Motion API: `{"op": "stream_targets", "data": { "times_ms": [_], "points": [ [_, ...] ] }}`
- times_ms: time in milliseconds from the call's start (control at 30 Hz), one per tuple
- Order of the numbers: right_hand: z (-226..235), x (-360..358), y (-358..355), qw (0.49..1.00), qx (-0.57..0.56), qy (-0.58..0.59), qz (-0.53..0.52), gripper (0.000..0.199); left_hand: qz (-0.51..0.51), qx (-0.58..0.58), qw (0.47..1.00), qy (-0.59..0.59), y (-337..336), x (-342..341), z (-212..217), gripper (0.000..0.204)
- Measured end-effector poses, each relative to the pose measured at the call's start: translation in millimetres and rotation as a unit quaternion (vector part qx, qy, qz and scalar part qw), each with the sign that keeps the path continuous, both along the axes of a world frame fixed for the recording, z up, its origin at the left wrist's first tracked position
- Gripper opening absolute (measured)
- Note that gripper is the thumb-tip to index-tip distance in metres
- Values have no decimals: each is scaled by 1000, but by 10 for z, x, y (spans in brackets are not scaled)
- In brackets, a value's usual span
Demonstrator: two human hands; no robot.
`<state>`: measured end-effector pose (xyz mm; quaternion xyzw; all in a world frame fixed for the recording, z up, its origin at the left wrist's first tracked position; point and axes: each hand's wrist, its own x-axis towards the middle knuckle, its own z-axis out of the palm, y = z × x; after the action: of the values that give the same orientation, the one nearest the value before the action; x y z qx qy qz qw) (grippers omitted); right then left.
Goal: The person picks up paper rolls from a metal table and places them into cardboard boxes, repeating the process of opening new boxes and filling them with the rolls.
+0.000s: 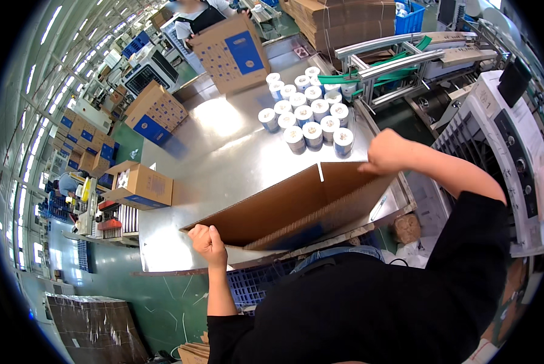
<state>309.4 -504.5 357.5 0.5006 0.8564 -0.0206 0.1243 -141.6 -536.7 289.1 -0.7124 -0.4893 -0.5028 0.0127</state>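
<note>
A part-folded brown carton stretches between two bare hands at the near edge of a metal table, its long axis climbing left to right. I see the left hand curled tight over its left end, the right hand over its right, neither nearer. A blue panel marks a second carton opposite; its lettering looks too small for me to read.

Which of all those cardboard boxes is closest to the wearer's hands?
The long brown carton just in front of the black shirt: the left hand and right hand grip its opposite ends. All others are farther away.
</note>
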Motion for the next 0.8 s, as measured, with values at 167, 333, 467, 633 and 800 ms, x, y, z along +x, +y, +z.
{"op": "stream_targets", "data": {
  "times_ms": [167, 333, 467, 633, 800],
  "points": [
    [-35, -605, -162, 947, -313, 50, 54, 64, -353, -136, 902, 208, 118, 292, 271, 34],
    [-998, -1107, 109, 954, -235, 159, 93, 51, -408, -262, 794, 367, 390, 181, -607, 21],
    [-1226, -1035, 504, 937, -19, 346, 31, 37, -316, -562, 759, 89, 701, -186, -144, 38],
    [-1243, -1143, 659, 900, -52, 425, -82, 40, -227, -551, 738, 317, 122, 205, 775, 40],
    [-1130, -774, 717, 533, -310, 751, -236, 40, -107, -403, 844, 337, 495, 385, 283, 40]
  ]
}}
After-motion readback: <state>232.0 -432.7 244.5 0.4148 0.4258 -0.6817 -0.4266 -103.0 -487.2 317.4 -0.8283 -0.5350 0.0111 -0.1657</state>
